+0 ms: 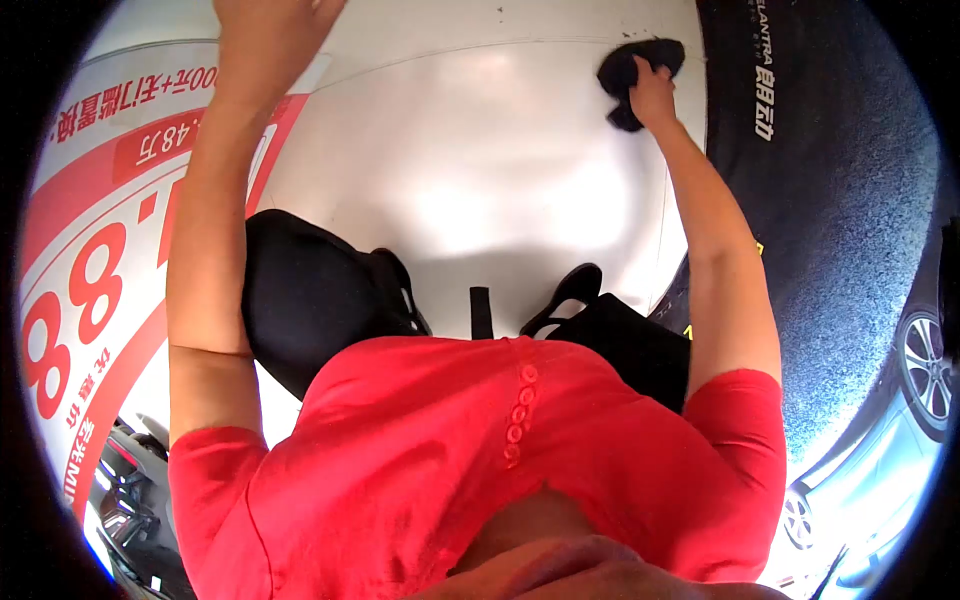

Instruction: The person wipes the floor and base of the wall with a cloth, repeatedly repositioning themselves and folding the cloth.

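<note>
On the pale, shiny floor [480,150], a crumpled black cloth [615,75] lies at the upper right. My right hand [655,92] is closed on it, with the thumb and fingers pressed into its folds. At the upper left, my left hand [268,45] reaches forward beside a red and white sign. The top edge of the view cuts off most of its fingers, so what it touches is hidden.
The red and white sign [130,190] with large numbers stands at my left. A dark banner [745,190] with white lettering and a printed car [900,420] runs along my right. My black shoes [570,295] and a short black strip [481,312] are below me.
</note>
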Demonstrator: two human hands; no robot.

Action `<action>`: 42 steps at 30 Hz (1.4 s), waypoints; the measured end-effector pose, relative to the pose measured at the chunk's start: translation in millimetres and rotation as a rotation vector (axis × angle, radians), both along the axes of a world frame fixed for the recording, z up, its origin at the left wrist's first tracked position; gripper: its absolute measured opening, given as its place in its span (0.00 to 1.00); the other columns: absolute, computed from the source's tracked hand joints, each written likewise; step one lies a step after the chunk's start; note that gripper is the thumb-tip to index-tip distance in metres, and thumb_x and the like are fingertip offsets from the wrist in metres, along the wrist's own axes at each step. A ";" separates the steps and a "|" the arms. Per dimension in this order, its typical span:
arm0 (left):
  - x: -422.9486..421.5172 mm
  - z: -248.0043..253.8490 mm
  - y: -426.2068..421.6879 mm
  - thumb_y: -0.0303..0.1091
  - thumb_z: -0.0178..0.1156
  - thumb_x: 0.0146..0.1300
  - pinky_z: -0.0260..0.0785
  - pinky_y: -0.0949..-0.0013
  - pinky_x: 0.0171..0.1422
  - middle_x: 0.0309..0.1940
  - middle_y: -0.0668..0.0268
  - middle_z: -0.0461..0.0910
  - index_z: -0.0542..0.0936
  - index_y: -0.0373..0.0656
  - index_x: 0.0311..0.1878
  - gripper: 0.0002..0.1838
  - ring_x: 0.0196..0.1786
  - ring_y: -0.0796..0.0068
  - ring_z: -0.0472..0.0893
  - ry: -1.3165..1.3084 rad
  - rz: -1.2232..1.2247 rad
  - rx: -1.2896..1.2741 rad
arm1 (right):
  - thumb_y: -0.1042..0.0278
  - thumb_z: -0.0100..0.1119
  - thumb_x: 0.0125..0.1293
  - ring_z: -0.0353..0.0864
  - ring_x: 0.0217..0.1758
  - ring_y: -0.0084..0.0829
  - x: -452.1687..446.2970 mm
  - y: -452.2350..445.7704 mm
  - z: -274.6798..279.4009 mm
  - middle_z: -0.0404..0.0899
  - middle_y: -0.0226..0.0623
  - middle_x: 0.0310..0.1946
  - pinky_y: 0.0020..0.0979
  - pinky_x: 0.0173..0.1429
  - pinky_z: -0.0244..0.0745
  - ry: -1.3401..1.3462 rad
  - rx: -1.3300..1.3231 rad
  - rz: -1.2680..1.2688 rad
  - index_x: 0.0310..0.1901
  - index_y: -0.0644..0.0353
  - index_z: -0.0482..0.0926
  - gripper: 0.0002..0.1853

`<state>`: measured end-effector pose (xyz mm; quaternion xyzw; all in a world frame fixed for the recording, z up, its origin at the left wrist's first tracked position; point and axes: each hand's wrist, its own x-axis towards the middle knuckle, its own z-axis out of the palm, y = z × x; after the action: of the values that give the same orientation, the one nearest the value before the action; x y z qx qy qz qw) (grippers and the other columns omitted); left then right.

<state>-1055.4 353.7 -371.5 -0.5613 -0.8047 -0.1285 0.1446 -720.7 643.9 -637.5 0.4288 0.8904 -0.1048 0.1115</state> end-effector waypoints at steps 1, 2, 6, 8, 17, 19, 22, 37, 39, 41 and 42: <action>-6.2 -7.5 -0.9 0.31 0.68 0.56 0.43 0.40 0.80 0.45 0.64 0.84 0.83 0.46 0.48 0.15 0.57 0.59 0.77 0.004 -0.001 0.017 | 0.66 0.60 0.67 0.70 0.62 0.64 -15.4 30.3 -14.7 0.68 0.66 0.60 0.55 0.66 0.70 0.030 -0.001 0.087 0.72 0.49 0.65 0.32; -15.7 -22.3 -3.7 0.32 0.67 0.56 0.43 0.40 0.80 0.47 0.64 0.83 0.83 0.47 0.49 0.16 0.58 0.60 0.77 -0.045 -0.033 -0.055 | 0.64 0.60 0.66 0.70 0.64 0.62 -31.7 59.3 -25.3 0.71 0.67 0.59 0.53 0.66 0.72 0.123 -0.079 0.072 0.72 0.50 0.66 0.31; -41.2 -50.7 -16.6 0.35 0.67 0.58 0.43 0.40 0.80 0.52 0.64 0.81 0.82 0.47 0.54 0.19 0.61 0.61 0.75 -0.136 -0.031 -0.195 | 0.67 0.63 0.62 0.79 0.57 0.56 -70.3 86.6 -19.0 0.80 0.58 0.52 0.46 0.61 0.75 0.610 0.122 -0.059 0.65 0.60 0.72 0.29; -52.5 -64.9 -6.3 0.35 0.67 0.58 0.43 0.40 0.80 0.53 0.63 0.81 0.81 0.47 0.54 0.20 0.62 0.61 0.74 -0.144 -0.065 -0.192 | 0.68 0.63 0.62 0.80 0.56 0.55 -57.4 46.6 18.6 0.80 0.57 0.52 0.45 0.61 0.74 0.674 0.101 -0.093 0.65 0.60 0.73 0.28; -53.1 -116.1 27.6 0.40 0.66 0.60 0.42 0.41 0.81 0.55 0.65 0.80 0.80 0.48 0.58 0.22 0.65 0.62 0.72 -0.166 -0.145 -0.193 | 0.82 0.61 0.57 0.68 0.61 0.57 97.3 -268.8 15.2 0.67 0.61 0.61 0.48 0.72 0.61 0.350 -0.074 -0.395 0.71 0.59 0.65 0.38; -48.7 -118.8 30.7 0.42 0.66 0.60 0.42 0.41 0.81 0.56 0.65 0.80 0.80 0.49 0.59 0.23 0.66 0.63 0.71 -0.166 -0.139 -0.232 | 0.82 0.64 0.55 0.66 0.62 0.58 69.8 -327.2 30.0 0.65 0.60 0.62 0.50 0.71 0.61 0.250 -0.159 -0.471 0.73 0.53 0.64 0.41; -38.4 -122.1 29.8 0.44 0.65 0.60 0.40 0.40 0.81 0.57 0.64 0.79 0.80 0.49 0.59 0.24 0.66 0.63 0.71 -0.222 -0.135 -0.340 | 0.80 0.66 0.55 0.64 0.63 0.59 19.5 -345.4 29.4 0.64 0.59 0.62 0.52 0.69 0.62 0.288 -0.127 -0.409 0.72 0.52 0.64 0.41; -26.6 -160.8 44.3 0.43 0.64 0.61 0.55 0.49 0.77 0.55 0.57 0.80 0.78 0.44 0.60 0.25 0.61 0.59 0.76 -0.050 -0.139 -0.302 | 0.84 0.60 0.51 0.73 0.60 0.53 -122.8 -64.5 185.9 0.77 0.52 0.53 0.42 0.67 0.67 0.685 0.017 0.152 0.62 0.60 0.75 0.32; -23.5 -197.6 55.5 0.39 0.58 0.65 0.47 0.51 0.80 0.51 0.62 0.85 0.81 0.50 0.58 0.19 0.60 0.67 0.79 0.066 -0.172 -0.381 | 0.85 0.59 0.51 0.74 0.59 0.52 -109.8 -58.7 263.7 0.75 0.50 0.51 0.41 0.67 0.67 0.529 0.094 0.228 0.63 0.59 0.75 0.33; -15.9 -193.4 50.4 0.39 0.57 0.66 0.47 0.50 0.80 0.49 0.64 0.85 0.82 0.49 0.56 0.17 0.58 0.66 0.80 0.111 -0.192 -0.490 | 0.76 0.62 0.60 0.74 0.62 0.46 -71.9 -10.7 288.3 0.76 0.46 0.54 0.38 0.68 0.67 0.528 0.141 0.363 0.68 0.52 0.72 0.31; -18.9 -190.1 43.8 0.38 0.55 0.67 0.48 0.49 0.80 0.47 0.65 0.86 0.82 0.48 0.54 0.15 0.56 0.66 0.80 0.141 -0.198 -0.634 | 0.79 0.60 0.62 0.73 0.64 0.41 -74.8 -5.6 305.6 0.76 0.43 0.55 0.35 0.70 0.64 0.449 0.123 0.328 0.70 0.52 0.70 0.32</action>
<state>-1074.2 397.4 -561.6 -0.6614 -0.7341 0.1538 0.0050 -795.5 638.3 -331.9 0.2508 0.9550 -0.1236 -0.0993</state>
